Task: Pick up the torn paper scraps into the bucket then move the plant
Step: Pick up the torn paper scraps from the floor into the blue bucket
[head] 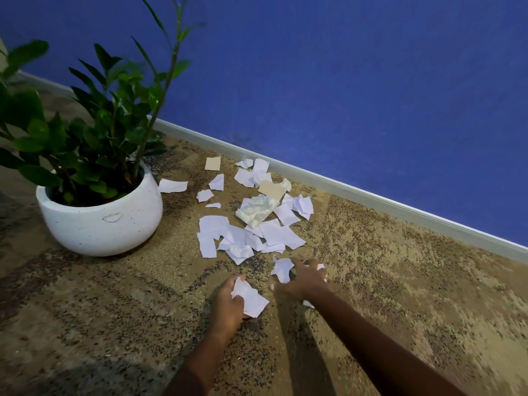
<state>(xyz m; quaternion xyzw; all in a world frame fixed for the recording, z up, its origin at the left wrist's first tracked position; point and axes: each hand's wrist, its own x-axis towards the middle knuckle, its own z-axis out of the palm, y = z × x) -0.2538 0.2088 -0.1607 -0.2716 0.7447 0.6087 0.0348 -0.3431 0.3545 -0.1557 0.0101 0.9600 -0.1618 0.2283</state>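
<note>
Scraps all over the carpet

My right hand is blurry, can't tell its grip; left hand fingers clutch a paper scrap. Plant sits left of the pile.

1. A deep blue wall fills the upper part of the frame, its surface plain and matte.
2. A pale grey baseboard runs diagonally along the foot of the wall, from upper left to lower right.
3. A patterned carpet in tan, mottled with dark speckles and brownish bands, covers the floor and meets the baseboard.
</note>
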